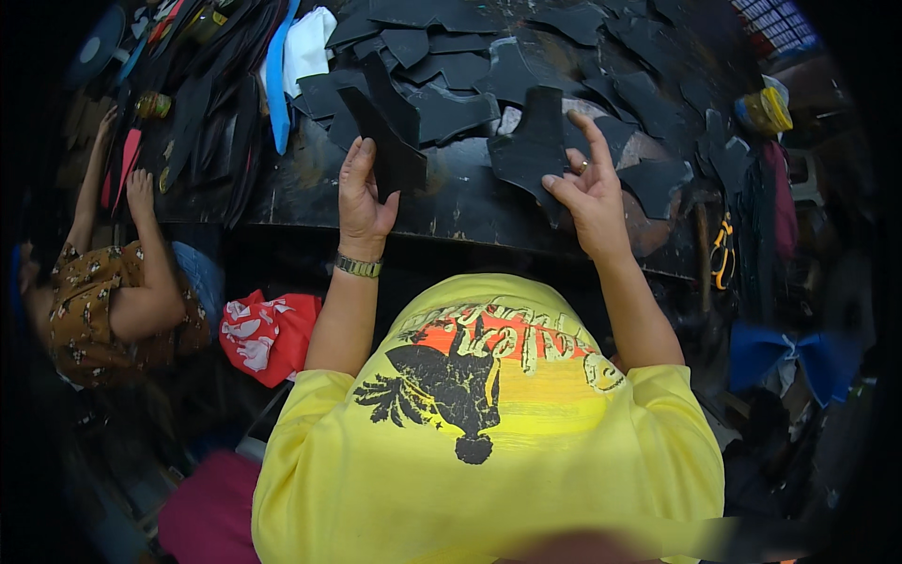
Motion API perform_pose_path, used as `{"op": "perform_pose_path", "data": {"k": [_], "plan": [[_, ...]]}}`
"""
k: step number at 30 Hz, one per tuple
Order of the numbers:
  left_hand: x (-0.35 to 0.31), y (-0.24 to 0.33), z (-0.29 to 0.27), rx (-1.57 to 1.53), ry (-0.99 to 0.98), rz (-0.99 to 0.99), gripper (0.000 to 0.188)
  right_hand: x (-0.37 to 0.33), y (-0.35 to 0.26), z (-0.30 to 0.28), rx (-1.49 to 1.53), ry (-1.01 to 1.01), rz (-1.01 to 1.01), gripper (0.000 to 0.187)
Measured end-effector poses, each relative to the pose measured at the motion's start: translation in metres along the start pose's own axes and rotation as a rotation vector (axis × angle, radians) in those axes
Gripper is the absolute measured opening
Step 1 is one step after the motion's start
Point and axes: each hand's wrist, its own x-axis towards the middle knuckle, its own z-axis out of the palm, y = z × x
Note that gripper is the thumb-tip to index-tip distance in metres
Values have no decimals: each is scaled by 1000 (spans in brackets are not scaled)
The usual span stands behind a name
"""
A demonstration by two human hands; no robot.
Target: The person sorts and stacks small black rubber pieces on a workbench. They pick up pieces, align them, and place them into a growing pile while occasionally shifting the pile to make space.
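Observation:
My left hand (pixel 367 193), with a metal watch on its wrist, is closed on a black cut leather-like piece (pixel 399 160), tilted up over the table's near edge. A second black cut piece (pixel 528 146), wide at its lower end and narrower above, is at my right hand (pixel 594 188). My right thumb overlaps the side of this piece, while the index finger reaches up along its edge; a ring shows on another finger. What the remaining right fingers do is partly hidden. More black cut pieces (pixel 456 113) lie overlapping just beyond both hands.
Long black strips and a blue strip (pixel 279 80) lie at the left, near a white cloth (pixel 308 42). Another person's hand (pixel 140 195) rests by the dark table's (pixel 451 211) left edge. Orange-handled cutters (pixel 723 252) and a yellow container (pixel 766 111) are at the right.

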Motion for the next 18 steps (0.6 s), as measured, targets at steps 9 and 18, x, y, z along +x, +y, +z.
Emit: {"op": "perform_pose_path", "data": {"k": [9,18], "plan": [[-2,-5,-9,-86,-62,14,27,3,1,-9,91,18,99,77],[-20,-4,9,-34,-79,167,24,11,2,-1,-109,95,181,61]]}}
